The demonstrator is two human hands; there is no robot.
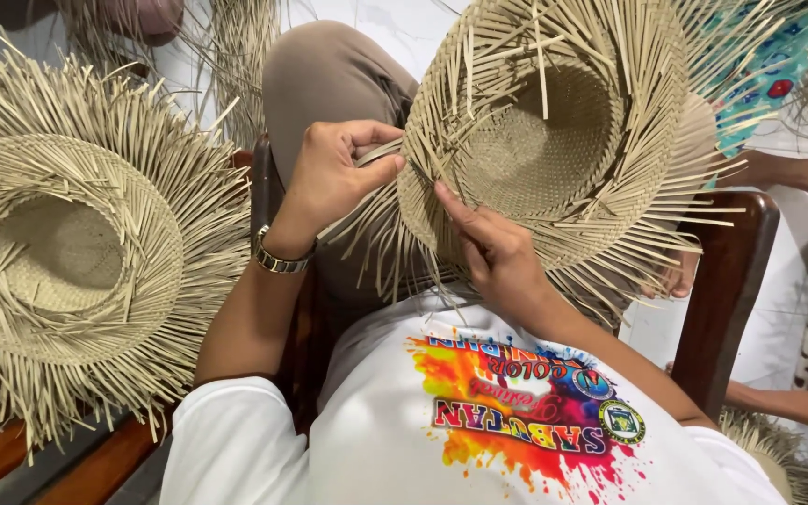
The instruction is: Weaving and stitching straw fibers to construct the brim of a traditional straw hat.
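Hat [554, 140] on our lap, brim unfinished. Left hand [334, 178] pinches loose strand at 9 o'clock; right hand [493, 252] presses brim, grip seemingly closed. We keep strands taut, flat.

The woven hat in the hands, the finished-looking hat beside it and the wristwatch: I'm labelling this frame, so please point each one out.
woven hat [526, 140], head view, inside of the crown.
second hat [58, 252], head view, inside of its crown, left of the person.
wristwatch [280, 261], head view, metal band on the left wrist.
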